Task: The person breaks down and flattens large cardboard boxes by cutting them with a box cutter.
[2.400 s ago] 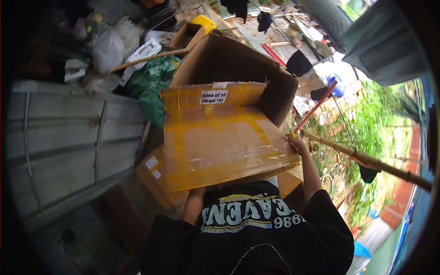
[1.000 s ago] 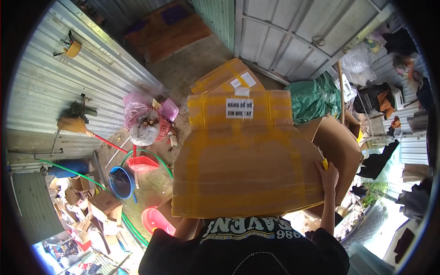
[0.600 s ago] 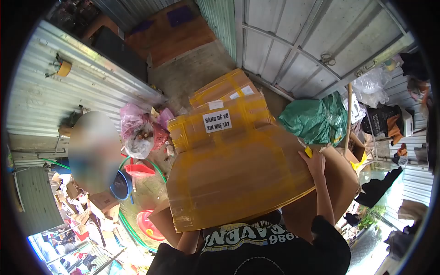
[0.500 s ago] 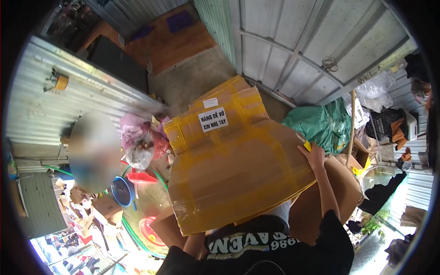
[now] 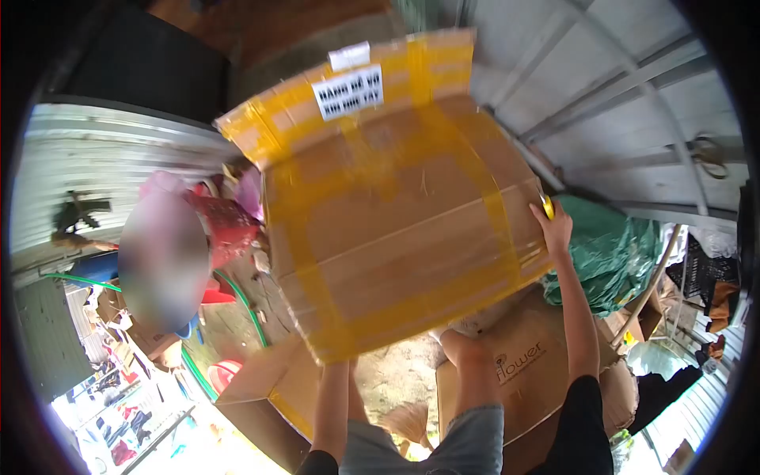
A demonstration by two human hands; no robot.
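A large flattened cardboard box (image 5: 388, 229) with yellow tape is held up before me, its taped flap folded up at the far side. On that flap is a white printed label (image 5: 348, 92). My right hand (image 5: 556, 228) grips the right edge of the cardboard and also has a small yellow-handled cutter (image 5: 548, 207) in it, its blade pointing up. My left forearm (image 5: 331, 408) reaches the near left edge of the cardboard; the left hand is hidden behind the sheet.
Two other cardboard boxes, a left one (image 5: 265, 380) and a right one (image 5: 514, 368), stand beside my legs. A green plastic sack (image 5: 606, 253) lies to the right. A blurred shape (image 5: 165, 261), seemingly a person, is at the left near a green hose (image 5: 245, 309).
The cardboard has been lifted and moved away from my body, its flap now tilted up. My legs and the ground have come into view. The right hand keeps its grip.
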